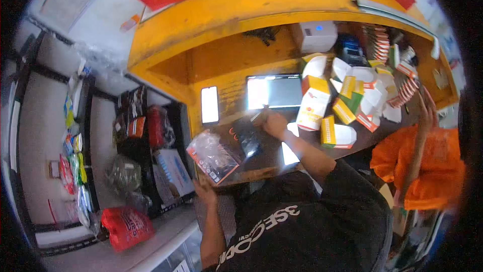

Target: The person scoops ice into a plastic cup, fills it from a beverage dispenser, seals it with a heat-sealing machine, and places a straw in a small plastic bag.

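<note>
phone (210,105): left of screen (274,92) | cartons (314,103): right of screen | packet (214,157): before phone, perhaps on desk (269,155)

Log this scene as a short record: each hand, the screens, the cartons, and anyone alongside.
Left hand: at the lower edge of the clear plastic package; grip unclear
Right hand: beside the black item with orange marks; grip blurred
Screens: smartphone and wide display, both lit
Cartons: mostly yellow and white, heaped right of the display
Alongside: person in orange

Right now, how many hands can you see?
3: left hand by the clear package, right hand below the wide screen, co-worker's hand at far right. Others may be hidden.
</note>
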{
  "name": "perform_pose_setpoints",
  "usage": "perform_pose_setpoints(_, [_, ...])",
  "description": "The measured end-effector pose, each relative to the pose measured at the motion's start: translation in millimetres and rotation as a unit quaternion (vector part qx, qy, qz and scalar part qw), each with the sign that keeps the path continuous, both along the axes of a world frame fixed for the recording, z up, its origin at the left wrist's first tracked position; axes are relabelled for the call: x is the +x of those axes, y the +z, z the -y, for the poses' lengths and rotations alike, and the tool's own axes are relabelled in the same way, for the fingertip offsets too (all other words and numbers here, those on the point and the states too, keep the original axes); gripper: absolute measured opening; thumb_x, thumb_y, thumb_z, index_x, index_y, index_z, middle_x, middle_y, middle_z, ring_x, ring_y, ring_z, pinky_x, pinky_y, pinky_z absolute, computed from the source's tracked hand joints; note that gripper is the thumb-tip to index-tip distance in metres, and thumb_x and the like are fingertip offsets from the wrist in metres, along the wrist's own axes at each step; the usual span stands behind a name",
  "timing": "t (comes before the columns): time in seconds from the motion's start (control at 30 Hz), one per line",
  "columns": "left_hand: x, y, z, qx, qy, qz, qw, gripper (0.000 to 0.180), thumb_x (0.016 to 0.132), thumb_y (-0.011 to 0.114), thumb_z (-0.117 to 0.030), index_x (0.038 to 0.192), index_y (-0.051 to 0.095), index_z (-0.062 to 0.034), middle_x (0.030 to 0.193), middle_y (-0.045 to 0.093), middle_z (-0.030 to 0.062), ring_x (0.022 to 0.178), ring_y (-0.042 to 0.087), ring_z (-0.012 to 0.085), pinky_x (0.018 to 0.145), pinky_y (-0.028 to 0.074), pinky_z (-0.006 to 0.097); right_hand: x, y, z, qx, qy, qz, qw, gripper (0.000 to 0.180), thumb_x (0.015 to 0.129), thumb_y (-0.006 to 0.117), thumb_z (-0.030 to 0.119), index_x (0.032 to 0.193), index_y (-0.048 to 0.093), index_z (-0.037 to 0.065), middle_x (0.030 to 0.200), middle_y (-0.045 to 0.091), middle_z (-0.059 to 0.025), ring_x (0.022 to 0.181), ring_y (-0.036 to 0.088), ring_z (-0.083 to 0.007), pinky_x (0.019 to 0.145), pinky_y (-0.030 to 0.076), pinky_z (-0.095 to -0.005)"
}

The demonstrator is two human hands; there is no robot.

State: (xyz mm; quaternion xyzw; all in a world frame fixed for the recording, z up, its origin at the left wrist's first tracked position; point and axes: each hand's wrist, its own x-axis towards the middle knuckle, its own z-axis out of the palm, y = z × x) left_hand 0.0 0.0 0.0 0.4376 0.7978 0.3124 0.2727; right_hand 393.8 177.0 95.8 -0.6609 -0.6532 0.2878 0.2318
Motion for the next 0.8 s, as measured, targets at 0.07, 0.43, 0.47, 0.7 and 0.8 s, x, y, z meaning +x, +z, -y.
perform_pose_setpoints(0.07, [11,-37,29,0.039,0.004,-0.069,0.997,0.066,0.100,0.052,-0.037,0.148,0.031,0.0032,0.147,0.040,0.0283,0.134,0.041,0.0407,0.111,0.032,0.044,19,18,15,-0.017,-0.053,0.086,0.995,0.080,0.079,0.072,0.018,0.149,0.034,0.013,0.104,0.068,-0.0233,0.093,0.067,-0.0410,0.078,0.055,-0.0511])
perform_pose_setpoints(0.43, [-84,-74,267,-0.208,-0.437,-0.048,0.873,0.034,0.092,0.054,-0.027,0.113,0.057,-0.0003,0.116,0.058,0.0238,0.108,0.058,0.0370,0.092,0.045,0.045,25,69,353,0.111,-0.221,-0.139,0.959,0.048,0.082,0.063,0.004,0.129,0.055,0.013,0.095,0.067,-0.0132,0.091,0.065,-0.0361,0.078,0.051,-0.0461])
perform_pose_setpoints(0.47, [-89,-79,269,-0.217,-0.467,-0.062,0.855,0.032,0.091,0.054,-0.026,0.110,0.060,-0.0006,0.113,0.061,0.0233,0.105,0.059,0.0366,0.090,0.046,0.045,28,51,403,0.133,-0.254,-0.132,0.949,0.048,0.082,0.062,0.002,0.129,0.056,0.013,0.096,0.067,-0.0142,0.094,0.064,-0.0350,0.081,0.051,-0.0444])
perform_pose_setpoints(0.7, [-41,-55,248,-0.299,-0.511,-0.188,0.784,0.026,0.086,0.052,-0.019,0.086,0.072,-0.0027,0.084,0.071,0.0201,0.081,0.069,0.0325,0.074,0.053,0.042,-35,-87,807,0.006,-0.550,-0.001,0.835,0.043,0.077,0.060,-0.002,0.118,0.061,0.012,0.085,0.066,-0.0167,0.083,0.065,-0.0351,0.075,0.050,-0.0434])
perform_pose_setpoints(0.8, [-8,-46,283,-0.173,-0.573,-0.099,0.795,0.023,0.085,0.052,-0.015,0.085,0.073,-0.0047,0.082,0.071,0.0178,0.079,0.069,0.0302,0.073,0.053,0.039,-83,-106,911,-0.049,-0.629,-0.033,0.775,0.039,0.076,0.058,-0.002,0.112,0.061,0.011,0.078,0.066,-0.0148,0.079,0.065,-0.0344,0.073,0.051,-0.0445])
